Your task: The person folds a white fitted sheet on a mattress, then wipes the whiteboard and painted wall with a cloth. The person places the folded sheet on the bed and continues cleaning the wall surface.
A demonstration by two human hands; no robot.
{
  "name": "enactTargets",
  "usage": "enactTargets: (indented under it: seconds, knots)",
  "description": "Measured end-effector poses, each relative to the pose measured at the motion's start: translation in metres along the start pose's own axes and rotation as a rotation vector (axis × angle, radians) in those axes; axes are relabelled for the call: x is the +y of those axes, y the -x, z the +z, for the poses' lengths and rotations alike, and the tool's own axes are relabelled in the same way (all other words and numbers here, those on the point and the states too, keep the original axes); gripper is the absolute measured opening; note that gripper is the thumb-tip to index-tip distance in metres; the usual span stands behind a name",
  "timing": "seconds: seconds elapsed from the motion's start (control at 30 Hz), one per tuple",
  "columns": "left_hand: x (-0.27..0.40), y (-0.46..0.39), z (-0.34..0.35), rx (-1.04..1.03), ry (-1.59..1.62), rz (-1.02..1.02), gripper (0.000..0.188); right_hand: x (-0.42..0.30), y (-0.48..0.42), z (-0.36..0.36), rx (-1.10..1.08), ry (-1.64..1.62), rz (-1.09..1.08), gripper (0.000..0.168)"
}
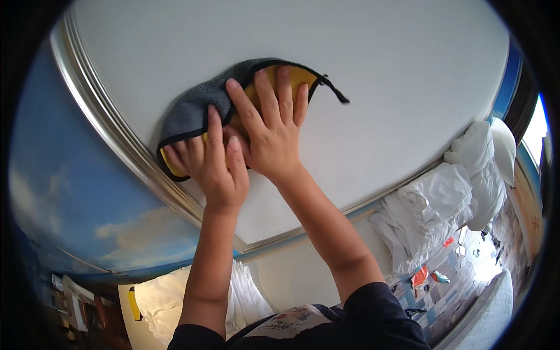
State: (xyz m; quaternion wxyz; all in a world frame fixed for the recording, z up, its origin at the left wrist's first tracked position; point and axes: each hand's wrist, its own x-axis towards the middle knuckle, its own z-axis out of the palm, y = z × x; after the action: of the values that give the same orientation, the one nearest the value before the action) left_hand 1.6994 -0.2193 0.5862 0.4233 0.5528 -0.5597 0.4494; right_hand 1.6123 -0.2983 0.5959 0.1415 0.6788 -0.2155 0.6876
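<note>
A grey and yellow microfibre cloth (197, 105) with black edging lies pressed against a smooth white panel (376, 109); its black hanging loop sticks out at the right. My left hand (218, 170) rests on the cloth's lower left part, some fingertips tucked under a grey fold. Higher up and to the right, my right hand (273, 127) presses its yellow side with fingers spread. The two hands are close together, the right thumb partly hidden behind the left hand.
A silvery moulded frame (127, 140) borders the panel, beside a wall with a sky picture (87, 197). Crumpled white bedding (428, 210) lies at the lower right, above a floor with scattered scraps (420, 276). White fabric (162, 302) and a yellow object (134, 303) are at the lower left.
</note>
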Motion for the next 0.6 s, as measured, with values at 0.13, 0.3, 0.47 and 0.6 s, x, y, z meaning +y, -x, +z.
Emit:
enactTargets:
  seconds: [0.13, 0.3, 0.47, 0.6]
  knots:
    - [0.028, 0.003, 0.019, -0.067, 0.090, -0.011, 0.053, 0.021, 0.002, 0.000, 0.030, 0.124, 0.009, 0.046]
    - [0.068, 0.003, 0.045, -0.154, 0.139, 0.010, 0.055, 0.076, 0.008, -0.022, 0.067, 0.166, 0.042, 0.045]
    - [0.104, -0.009, 0.071, -0.106, 0.086, 0.084, 0.054, 0.144, 0.000, -0.052, 0.057, 0.168, -0.055, 0.048]
    - [0.128, -0.006, 0.090, -0.091, 0.056, 0.025, 0.055, 0.173, -0.009, -0.063, 0.045, 0.134, -0.070, 0.048]
